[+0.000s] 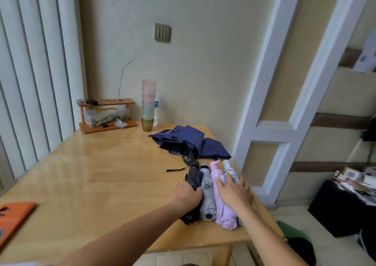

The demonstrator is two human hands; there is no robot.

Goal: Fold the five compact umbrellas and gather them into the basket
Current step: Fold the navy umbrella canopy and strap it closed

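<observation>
Several folded compact umbrellas lie side by side near the table's right front edge: a black umbrella (194, 179), a grey umbrella (207, 196), a pink umbrella (222, 212) and a white umbrella (232, 171). My left hand (187, 194) grips the black umbrella, fingers curled over it. My right hand (234, 191) lies flat with straight fingers across the pink and white umbrellas. Behind them a navy umbrella (189, 143) lies collapsed with its canopy loose and spread. A green basket (295, 233) shows partly below the table's right corner.
At the back of the wooden table (97, 174) stand a stack of coloured cups (148, 105) and a small wooden rack (106, 115) with a plastic box. An orange notebook (14, 217) lies at the left front. A black cabinet (341, 208) with clutter stands right.
</observation>
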